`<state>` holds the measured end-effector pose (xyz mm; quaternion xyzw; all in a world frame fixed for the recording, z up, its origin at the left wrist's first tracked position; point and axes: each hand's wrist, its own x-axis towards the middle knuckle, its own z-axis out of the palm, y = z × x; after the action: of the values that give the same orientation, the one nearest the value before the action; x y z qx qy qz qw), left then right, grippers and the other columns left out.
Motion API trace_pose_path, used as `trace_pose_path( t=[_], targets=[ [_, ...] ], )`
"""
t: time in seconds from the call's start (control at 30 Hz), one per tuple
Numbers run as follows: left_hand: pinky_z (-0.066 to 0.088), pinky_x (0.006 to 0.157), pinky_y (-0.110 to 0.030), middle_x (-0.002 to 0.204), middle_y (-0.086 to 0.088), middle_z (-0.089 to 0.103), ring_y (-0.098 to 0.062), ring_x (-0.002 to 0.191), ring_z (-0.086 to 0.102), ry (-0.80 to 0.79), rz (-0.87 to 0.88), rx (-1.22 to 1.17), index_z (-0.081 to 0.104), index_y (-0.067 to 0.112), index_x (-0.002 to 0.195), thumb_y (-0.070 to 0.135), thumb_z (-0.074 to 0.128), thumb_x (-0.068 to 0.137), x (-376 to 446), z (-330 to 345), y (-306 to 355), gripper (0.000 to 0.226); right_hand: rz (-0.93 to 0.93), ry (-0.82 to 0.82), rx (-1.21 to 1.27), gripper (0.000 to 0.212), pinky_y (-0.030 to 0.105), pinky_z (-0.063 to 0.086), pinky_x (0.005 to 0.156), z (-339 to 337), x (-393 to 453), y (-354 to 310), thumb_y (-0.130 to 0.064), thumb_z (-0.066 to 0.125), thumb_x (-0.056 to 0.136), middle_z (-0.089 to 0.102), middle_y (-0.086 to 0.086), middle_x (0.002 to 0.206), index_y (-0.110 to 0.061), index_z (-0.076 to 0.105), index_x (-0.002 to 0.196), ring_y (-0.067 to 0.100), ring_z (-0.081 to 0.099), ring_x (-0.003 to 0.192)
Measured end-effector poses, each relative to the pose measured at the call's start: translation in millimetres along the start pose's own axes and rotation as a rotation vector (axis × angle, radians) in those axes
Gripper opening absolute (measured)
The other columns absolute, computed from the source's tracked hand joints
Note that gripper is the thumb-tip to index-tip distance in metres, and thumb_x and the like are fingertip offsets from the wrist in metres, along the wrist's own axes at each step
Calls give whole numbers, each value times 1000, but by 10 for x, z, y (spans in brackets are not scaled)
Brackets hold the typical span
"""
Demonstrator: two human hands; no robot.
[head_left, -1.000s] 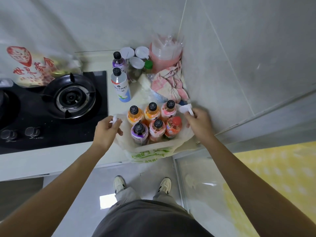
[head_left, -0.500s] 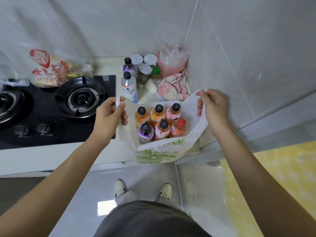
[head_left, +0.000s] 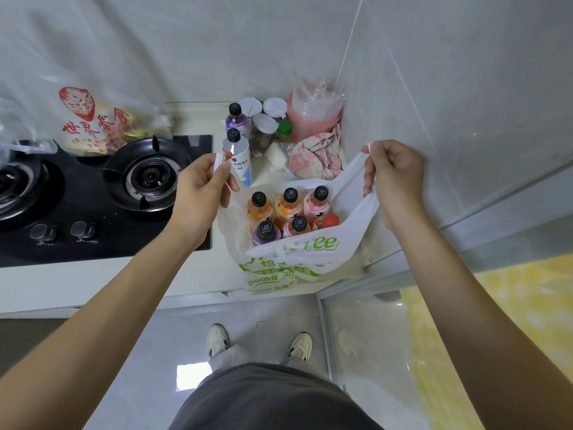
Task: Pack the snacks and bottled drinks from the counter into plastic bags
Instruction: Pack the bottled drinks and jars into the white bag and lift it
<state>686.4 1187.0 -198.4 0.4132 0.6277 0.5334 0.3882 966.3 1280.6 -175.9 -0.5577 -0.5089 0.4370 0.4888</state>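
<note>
A white plastic bag (head_left: 297, 259) with green print stands at the counter's front edge, its mouth pulled wide. Inside it stand several bottled drinks (head_left: 288, 212) with black caps, plus one with a red cap (head_left: 330, 219). My left hand (head_left: 201, 187) pinches the bag's left handle, raised above the counter. My right hand (head_left: 393, 178) grips the right handle, lifted near the wall. Behind the bag, two more bottles stand on the counter: a white-labelled one (head_left: 237, 156) and a purple one (head_left: 235, 119).
A black gas hob (head_left: 93, 218) with two burners lies to the left, a printed plastic bag (head_left: 93, 125) behind it. Jars with white lids (head_left: 263, 125), a pink container (head_left: 313, 113) and a pink cloth (head_left: 316, 153) fill the corner. Tiled walls close the back and right.
Both hands have lifted the bag's handles up and apart, pulling the bag's sides up around the bottles. The camera has moved closer.
</note>
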Motion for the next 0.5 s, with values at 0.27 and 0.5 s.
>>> trace_pose_path(
  t=[0.27, 0.5],
  targets=[
    [42, 53, -24, 69, -6, 59, -16, 53, 48, -5, -9, -6, 59, 0, 119, 13, 50, 106, 12, 22, 17, 20, -16, -5, 2, 20, 28, 39, 41, -35, -8, 24, -12, 53, 104, 52, -1, 56, -5, 68, 93, 18, 42, 41],
    [54, 61, -31, 72, -7, 62, -15, 64, 58, -46, -39, 91, 57, 17, 129, 8, 50, 105, -191, 26, -165, 26, 17, -62, -173, 18, 33, 43, 45, -102, -111, 337, -13, 54, 103, 55, 5, 60, -8, 62, 88, 21, 47, 43]
  ],
)
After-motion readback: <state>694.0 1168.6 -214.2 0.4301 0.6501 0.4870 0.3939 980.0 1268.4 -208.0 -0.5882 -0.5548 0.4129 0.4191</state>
